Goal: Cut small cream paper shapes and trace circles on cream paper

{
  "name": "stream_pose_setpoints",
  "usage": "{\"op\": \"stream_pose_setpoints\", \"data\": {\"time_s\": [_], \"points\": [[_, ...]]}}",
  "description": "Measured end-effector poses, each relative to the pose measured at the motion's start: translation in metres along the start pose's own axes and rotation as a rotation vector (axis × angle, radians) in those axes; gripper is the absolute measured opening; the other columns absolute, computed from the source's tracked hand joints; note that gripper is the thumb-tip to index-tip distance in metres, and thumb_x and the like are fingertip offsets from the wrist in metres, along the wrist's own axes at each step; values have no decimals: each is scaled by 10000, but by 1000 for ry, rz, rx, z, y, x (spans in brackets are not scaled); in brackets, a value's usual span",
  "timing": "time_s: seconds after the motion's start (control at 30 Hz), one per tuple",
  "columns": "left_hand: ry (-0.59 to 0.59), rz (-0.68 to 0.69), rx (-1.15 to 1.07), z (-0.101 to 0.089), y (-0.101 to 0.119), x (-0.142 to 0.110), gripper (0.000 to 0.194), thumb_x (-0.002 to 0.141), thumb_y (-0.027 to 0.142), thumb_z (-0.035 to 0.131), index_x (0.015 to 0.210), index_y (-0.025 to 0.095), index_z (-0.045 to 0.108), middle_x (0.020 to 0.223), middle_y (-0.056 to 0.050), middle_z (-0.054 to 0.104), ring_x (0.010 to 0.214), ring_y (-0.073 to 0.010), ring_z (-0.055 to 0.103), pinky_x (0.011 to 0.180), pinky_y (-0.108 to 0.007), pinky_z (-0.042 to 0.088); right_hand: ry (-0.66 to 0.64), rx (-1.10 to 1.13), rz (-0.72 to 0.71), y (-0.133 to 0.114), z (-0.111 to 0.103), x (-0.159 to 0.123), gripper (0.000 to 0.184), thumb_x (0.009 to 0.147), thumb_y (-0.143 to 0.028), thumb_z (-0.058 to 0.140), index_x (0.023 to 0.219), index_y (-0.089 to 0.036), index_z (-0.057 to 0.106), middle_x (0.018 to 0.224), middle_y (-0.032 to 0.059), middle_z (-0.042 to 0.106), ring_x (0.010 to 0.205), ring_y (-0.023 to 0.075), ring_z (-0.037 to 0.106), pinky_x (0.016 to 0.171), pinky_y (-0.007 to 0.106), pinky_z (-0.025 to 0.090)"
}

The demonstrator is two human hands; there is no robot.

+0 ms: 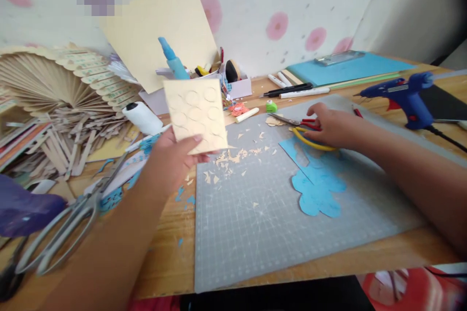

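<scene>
My left hand point(175, 155) is raised over the left edge of the grey cutting mat point(248, 243), its thumb across a cream paper card point(195, 119) marked with rows of circles. On the far part of the mat, my right hand point(324, 124) has its fingers closed at the red and yellow handles of a pair of scissors point(286, 119), whose blades point left. Beneath that hand lie blue paper pieces point(317, 189), one with a scalloped, flower-like outline. Cream paper scraps point(233, 158) are scattered between my hands. Small cream cut-outs point(275, 121) lie by the scissor blades.
A blue glue gun point(404, 95) with a black cord stands at the right. Large grey-handled scissors point(76, 218) and piled wooden sticks point(65, 146) are at the left. Behind the mat are pens point(292, 90), a blue paper stack point(350, 70) and a white box point(241, 87) of supplies.
</scene>
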State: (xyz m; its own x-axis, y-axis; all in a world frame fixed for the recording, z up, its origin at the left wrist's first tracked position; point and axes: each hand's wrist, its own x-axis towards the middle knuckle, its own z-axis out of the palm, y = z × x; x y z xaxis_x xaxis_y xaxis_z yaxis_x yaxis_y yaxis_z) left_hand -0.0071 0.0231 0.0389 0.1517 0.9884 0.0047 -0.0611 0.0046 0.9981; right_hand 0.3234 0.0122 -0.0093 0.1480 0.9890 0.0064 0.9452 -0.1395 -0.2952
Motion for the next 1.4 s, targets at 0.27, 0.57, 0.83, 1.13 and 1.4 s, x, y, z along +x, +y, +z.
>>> {"op": "stream_pose_setpoints", "data": {"time_s": [0.27, 0.57, 0.83, 1.13, 1.4], "points": [[-20, -161, -135, 20, -25, -22, 479, 672, 171, 688, 1122, 182, 523, 1034, -93, 701, 753, -231, 689, 574, -299, 531, 148, 589, -68, -1, -24, -18, 486, 703, -554, 487, 1064, -277, 315, 1005, 72, 570, 625, 148, 520, 549, 299, 463], [-63, -149, -339, 30, -42, -36, 391, 735, 253, 718, 1081, 191, 545, 1031, -58, 706, 839, -202, 681, 682, -313, 567, -453, 575, -464, -45, -13, -59, 664, 866, -676, 319, 1374, -256, 230, 1085, 121, 581, 862, 256, 594, 796, 426, 497], [-166, -65, -354, 29, -45, -41, 414, 759, 305, 728, 1122, 214, 552, 1077, -51, 704, 967, -214, 666, 801, -333, 555, -423, 610, -485, -66, -18, -70, 517, 827, -514, 472, 1291, -284, 478, 840, 58, 634, 731, 251, 634, 646, 371, 553], [-221, -35, -168, 23, -45, -38, 431, 817, 265, 657, 1221, 211, 517, 1187, -74, 663, 1117, -240, 604, 983, -393, 469, -363, 710, -444, -71, -17, -71, 464, 775, -554, 556, 1133, -271, 642, 780, 51, 639, 695, 244, 625, 595, 354, 551], [-245, -69, -173, 27, -43, -39, 342, 788, 264, 650, 1110, 209, 548, 1038, -67, 715, 832, -223, 698, 696, -344, 571, -267, 674, -520, -71, -13, -71, 658, 784, -768, 399, 1174, -286, 621, 675, 43, 593, 583, 223, 565, 520, 346, 518]]}}
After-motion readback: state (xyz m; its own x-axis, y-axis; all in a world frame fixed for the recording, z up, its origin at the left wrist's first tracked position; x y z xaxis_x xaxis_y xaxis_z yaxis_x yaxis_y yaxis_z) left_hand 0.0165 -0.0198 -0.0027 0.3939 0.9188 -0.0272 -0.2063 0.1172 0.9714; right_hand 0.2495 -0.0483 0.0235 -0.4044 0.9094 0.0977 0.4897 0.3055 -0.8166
